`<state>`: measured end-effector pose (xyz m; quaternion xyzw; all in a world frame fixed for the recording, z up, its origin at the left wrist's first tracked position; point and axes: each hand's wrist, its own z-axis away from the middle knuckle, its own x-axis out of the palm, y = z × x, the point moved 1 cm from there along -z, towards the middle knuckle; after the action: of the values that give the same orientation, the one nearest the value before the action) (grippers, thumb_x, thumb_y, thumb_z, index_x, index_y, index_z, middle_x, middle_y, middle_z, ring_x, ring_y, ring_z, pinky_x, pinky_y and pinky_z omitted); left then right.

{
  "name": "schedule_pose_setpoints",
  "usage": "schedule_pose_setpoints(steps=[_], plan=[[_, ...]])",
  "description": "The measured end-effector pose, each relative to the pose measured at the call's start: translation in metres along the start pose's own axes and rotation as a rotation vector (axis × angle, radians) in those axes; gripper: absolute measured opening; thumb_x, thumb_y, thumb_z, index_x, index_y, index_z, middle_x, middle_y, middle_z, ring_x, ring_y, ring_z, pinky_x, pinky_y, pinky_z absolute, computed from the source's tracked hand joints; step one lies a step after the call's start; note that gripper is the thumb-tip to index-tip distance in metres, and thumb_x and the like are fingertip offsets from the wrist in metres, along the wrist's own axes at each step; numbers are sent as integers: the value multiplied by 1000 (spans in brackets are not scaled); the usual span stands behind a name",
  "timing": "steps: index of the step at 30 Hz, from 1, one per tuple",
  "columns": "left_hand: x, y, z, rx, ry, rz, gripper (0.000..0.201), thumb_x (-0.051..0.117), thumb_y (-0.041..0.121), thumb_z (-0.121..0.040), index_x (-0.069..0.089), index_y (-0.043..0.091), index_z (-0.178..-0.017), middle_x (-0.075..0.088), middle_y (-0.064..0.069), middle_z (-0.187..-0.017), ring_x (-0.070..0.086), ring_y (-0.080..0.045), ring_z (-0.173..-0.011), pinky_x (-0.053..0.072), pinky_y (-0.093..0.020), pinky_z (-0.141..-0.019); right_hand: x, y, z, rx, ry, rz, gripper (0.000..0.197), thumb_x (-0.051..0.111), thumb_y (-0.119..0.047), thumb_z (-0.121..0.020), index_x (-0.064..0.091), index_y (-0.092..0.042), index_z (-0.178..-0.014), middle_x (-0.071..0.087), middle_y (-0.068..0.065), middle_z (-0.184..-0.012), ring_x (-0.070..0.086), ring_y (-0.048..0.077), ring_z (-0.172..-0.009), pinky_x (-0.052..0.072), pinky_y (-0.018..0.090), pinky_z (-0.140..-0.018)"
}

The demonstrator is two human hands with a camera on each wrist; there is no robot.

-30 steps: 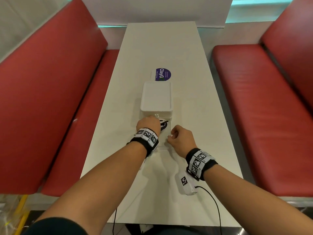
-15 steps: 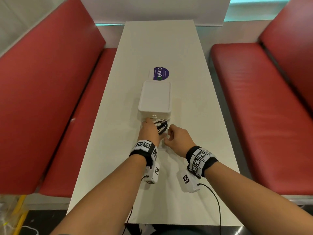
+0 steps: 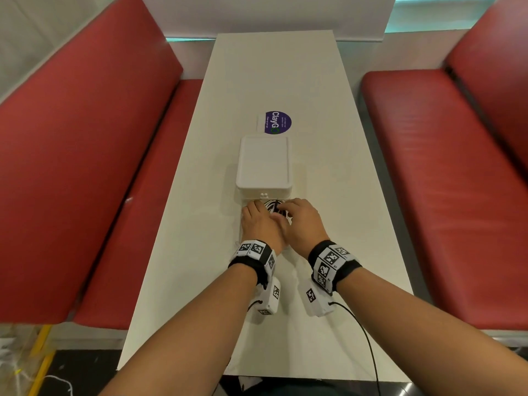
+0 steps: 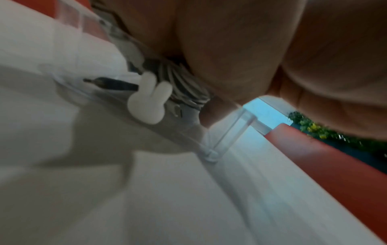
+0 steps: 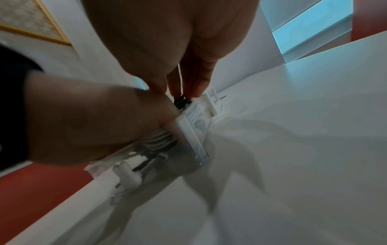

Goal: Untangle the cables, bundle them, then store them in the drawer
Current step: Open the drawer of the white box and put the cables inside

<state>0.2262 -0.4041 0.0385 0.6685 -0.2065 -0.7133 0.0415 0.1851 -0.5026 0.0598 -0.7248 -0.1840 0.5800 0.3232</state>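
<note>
A white drawer box (image 3: 264,164) stands mid-table with its clear drawer (image 4: 228,132) pulled out toward me. Coiled black and white cables (image 3: 271,207) lie in the drawer. My left hand (image 3: 254,210) covers the white coil (image 4: 184,84) and holds it down inside the drawer. My right hand (image 3: 281,208) reaches in from the right, its fingertips (image 5: 196,89) pinching the black cable (image 5: 182,101). A black jack plug (image 4: 108,83) pokes out by the white bunny-shaped knob (image 4: 149,101) on the drawer front. Most of the bundle is hidden under both hands.
The long white table (image 3: 328,167) carries a purple round sticker (image 3: 277,122) behind the box. Red padded benches run along the left (image 3: 85,181) and right (image 3: 443,181) sides. A thin black wire (image 3: 363,332) trails from my right wrist device.
My left hand has moved forward and down into the drawer with the coil. My right hand has left the drawer's front edge and now reaches onto the cables.
</note>
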Motion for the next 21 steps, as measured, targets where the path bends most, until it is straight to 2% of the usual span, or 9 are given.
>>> schedule_pose_setpoints(steps=[2,6,8,10,13,15,17,19,21], plan=[[-2,-5,-5,-15,-95,22,76,63,33,-75,35,0,-138,42,-16,-138,40,-32,-127,34,-38,-110,3,2,-3,2,-14,48,23,62,-16,-97,74,-8,-116,71,9,-114,56,27,-110,46,36,-95],[-21,-23,-21,75,-448,54,110,70,49,-67,16,9,-154,26,-10,-152,24,-30,-143,24,-38,-120,4,5,-1,-128,-6,257,18,63,-14,-95,76,-9,-107,72,8,-107,57,31,-96,49,42,-81],[-38,-32,-22,217,-426,106,89,69,48,-70,35,20,-148,41,-1,-144,36,-23,-138,32,-35,-116,5,6,1,-141,-3,382,21,62,-21,-95,73,-15,-112,69,2,-112,55,28,-98,48,41,-81],[-56,-43,-13,299,-322,220,72,76,29,-74,50,24,-141,47,5,-135,40,-13,-129,34,-29,-113,7,6,5,-130,-15,409,29,59,-24,-96,67,-17,-122,63,1,-122,51,27,-105,47,40,-84],[-73,-70,-1,261,-268,263,67,83,20,-75,56,29,-135,47,5,-129,45,-11,-117,37,-26,-108,6,6,7,-140,-43,390,38,62,-19,-91,62,-14,-129,55,6,-131,47,29,-110,48,41,-89],[-72,-86,2,250,-283,302,52,86,19,-75,63,29,-120,55,8,-114,56,-8,-91,48,-25,-94,5,6,6,-153,-49,353,39,67,-10,-86,64,-11,-125,54,10,-128,48,31,-109,49,41,-91],[-69,-93,5,271,-286,312,30,84,19,-78,69,29,-102,61,9,-96,55,-4,-78,49,-27,-82,4,4,3,-157,-84,268,39,66,1,-84,66,-4,-122,57,13,-124,52,33,-110,51,42,-95],[-68,-92,9,324,-281,251,11,77,23,-85,75,27,-95,62,11,-87,53,-6,-81,46,-27,-83,4,-1,2,-163,-130,196,42,63,8,-83,64,1,-125,59,17,-124,55,35,-112,51,42,-96],[-63,-89,14,444,-266,191,10,69,24,-92,78,24,-98,70,9,-93,53,-14,-91,46,-32,-87,5,-7,3,-163,-163,173,46,60,7,-83,60,1,-129,58,18,-126,57,36,-113,49,41,-97]])
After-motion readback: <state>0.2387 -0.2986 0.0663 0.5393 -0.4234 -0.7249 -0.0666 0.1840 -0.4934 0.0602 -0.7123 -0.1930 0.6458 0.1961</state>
